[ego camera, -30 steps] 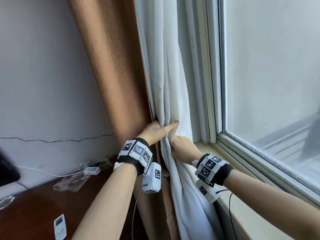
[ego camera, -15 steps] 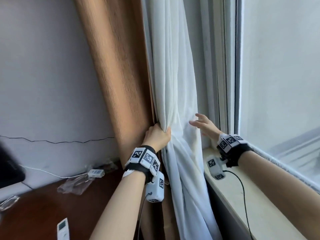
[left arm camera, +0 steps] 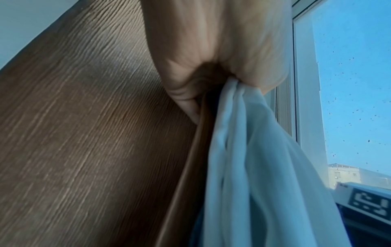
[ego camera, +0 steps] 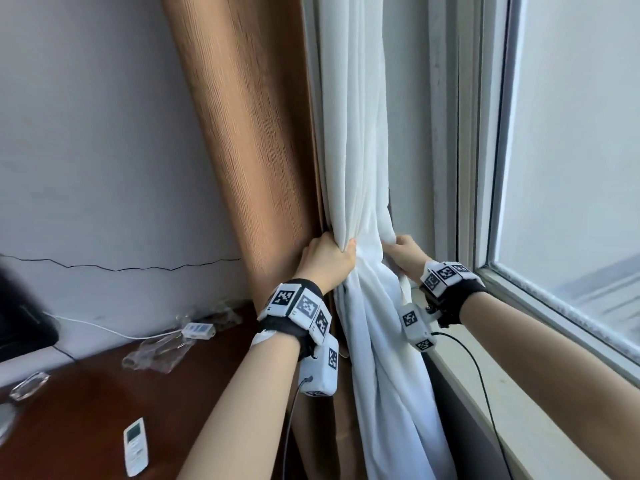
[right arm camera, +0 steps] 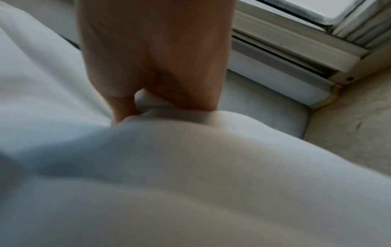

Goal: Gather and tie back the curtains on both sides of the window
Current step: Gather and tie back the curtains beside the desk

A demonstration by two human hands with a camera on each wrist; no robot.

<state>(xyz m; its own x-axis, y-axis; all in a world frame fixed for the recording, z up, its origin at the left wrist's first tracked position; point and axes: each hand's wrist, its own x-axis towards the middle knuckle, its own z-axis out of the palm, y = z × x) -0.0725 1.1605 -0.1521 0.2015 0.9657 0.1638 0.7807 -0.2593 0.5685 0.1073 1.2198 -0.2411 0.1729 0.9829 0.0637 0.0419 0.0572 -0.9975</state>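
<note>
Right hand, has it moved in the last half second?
Yes. The right hand has swung left, away from the window frame, and now grips the white curtain beside the left hand.

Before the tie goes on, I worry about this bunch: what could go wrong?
The left hand grips only part of the white sheer curtain; folds could slip loose while tying. The right hand pinches just the window-side edge. The brown curtain hangs outside the bunch and may get left out.
</note>
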